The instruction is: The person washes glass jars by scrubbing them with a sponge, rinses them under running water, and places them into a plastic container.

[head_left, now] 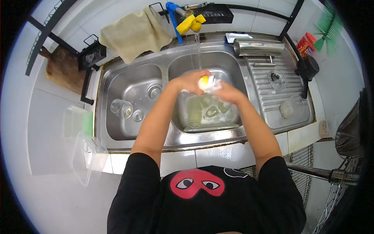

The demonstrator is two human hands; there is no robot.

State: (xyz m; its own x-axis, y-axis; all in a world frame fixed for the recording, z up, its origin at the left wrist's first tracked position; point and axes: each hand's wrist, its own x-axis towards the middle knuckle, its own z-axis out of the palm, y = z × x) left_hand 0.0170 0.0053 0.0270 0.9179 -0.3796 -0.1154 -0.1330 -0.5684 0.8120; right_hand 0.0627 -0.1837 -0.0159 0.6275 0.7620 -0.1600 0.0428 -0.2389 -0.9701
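Over the right sink basin (pixel 181 113), my two hands meet around a foamy, yellow-and-white thing that looks like a soapy sponge (pixel 205 80). My left hand (pixel 191 82) curls its fingers around its left side. My right hand (pixel 228 93), blurred by motion, is closed against the white suds on the other side; what lies in its fingers is hidden. Water runs from the yellow-wrapped tap (pixel 195 26) just behind my hands. Below them, a tall clear glass (pixel 194 112) and other glassware lie in the basin in cloudy water.
The left basin (pixel 134 78) holds clear glassware (pixel 121 108). On the right drainboard (pixel 261 84) stand a metal cylinder (pixel 259 47), a glass (pixel 277 80) and a clear container (pixel 291 107). A beige cloth (pixel 134 33) hangs behind; a clear plastic tub (pixel 87 156) sits left.
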